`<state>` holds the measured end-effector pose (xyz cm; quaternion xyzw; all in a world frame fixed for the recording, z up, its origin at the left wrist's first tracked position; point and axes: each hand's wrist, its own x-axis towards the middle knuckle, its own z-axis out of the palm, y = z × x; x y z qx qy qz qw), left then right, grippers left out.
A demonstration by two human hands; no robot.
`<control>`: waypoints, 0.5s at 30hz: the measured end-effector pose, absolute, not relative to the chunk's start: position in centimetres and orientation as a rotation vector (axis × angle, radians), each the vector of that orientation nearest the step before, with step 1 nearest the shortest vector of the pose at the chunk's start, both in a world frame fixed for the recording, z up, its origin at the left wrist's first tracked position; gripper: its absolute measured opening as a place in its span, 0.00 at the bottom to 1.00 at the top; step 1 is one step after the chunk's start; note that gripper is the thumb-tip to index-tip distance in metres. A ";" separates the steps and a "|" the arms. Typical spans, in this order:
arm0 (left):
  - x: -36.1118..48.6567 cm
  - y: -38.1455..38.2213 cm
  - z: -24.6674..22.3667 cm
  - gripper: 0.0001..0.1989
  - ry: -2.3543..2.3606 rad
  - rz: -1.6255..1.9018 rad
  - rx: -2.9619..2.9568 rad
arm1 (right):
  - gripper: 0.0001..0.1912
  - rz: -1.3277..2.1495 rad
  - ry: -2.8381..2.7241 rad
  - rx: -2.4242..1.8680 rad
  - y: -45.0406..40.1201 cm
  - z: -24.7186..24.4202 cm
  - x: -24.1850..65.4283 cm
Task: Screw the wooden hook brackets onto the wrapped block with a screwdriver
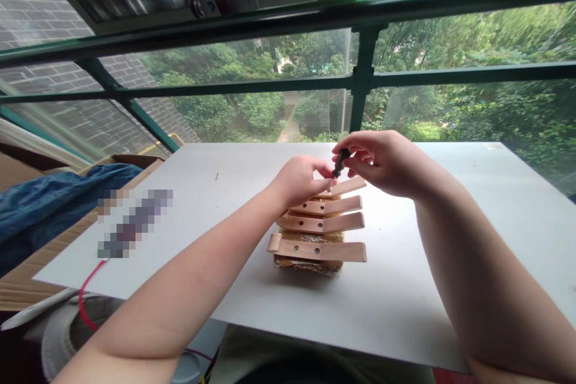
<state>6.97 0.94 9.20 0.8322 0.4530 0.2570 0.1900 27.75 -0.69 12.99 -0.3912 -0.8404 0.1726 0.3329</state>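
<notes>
right fingers (pixel 357 167) pinch a black tool (pixel 342 161), apparently screwing at the wooden slat (pixel 350 185) below, needing steady alignment; what left fingers (pixel 324 183) hold i can't tell.

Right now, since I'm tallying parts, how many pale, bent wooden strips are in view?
4, across the brown wrapped block: nearest strip, second strip, third strip, and farthest strip by the left hand, which may hide more.

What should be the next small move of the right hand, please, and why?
Probably the right hand should guide the dark tool gently onto the screw-like spot on the farthest wooden strip. It holds the tool slanted over that strip, and the left hand has its fingers close to the tool's lower end. Whether they already touch is too small to tell.
</notes>
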 end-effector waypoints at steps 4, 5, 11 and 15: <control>7.0 0.9 9.3 0.10 1.267 0.698 2.357 | 0.07 0.431 -2.110 -1.085 -0.7 13.0 27.2; 7.1 0.9 9.3 0.10 1.274 0.693 2.357 | 0.07 0.430 -2.081 -1.098 -0.7 12.9 27.0; 7.0 0.9 9.4 0.10 1.294 0.700 2.359 | 0.12 0.360 -1.992 -1.194 -0.6 12.5 25.9; 7.0 0.9 9.4 0.10 1.264 0.712 2.357 | 0.11 0.291 -2.000 -1.171 -0.6 12.4 25.8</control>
